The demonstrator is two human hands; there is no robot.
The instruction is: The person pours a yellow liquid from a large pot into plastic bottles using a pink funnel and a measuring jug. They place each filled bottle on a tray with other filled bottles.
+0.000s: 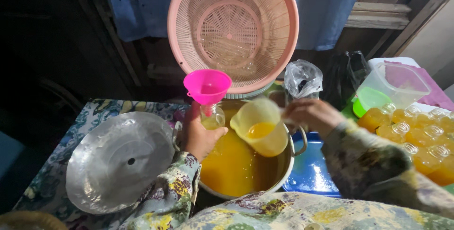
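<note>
My left hand (198,133) grips a small clear bottle (213,119) with a bright pink funnel (207,86) set in its neck, held over a metal pot (288,163) of orange liquid (231,163). My right hand (309,115) holds the handle of a pale yellow plastic jug (262,128), tilted toward the funnel, with orange liquid inside. The jug hangs above the pot, just right of the bottle. Both my sleeves are floral fabric.
A dented metal lid (118,159) lies at left on a patterned cloth. A pink mesh basket (234,29) leans upright behind the pot. Several filled bottles of orange liquid (416,135) crowd the right, beside a clear tub (392,85), a plastic bag (302,78) and a blue tray (309,173).
</note>
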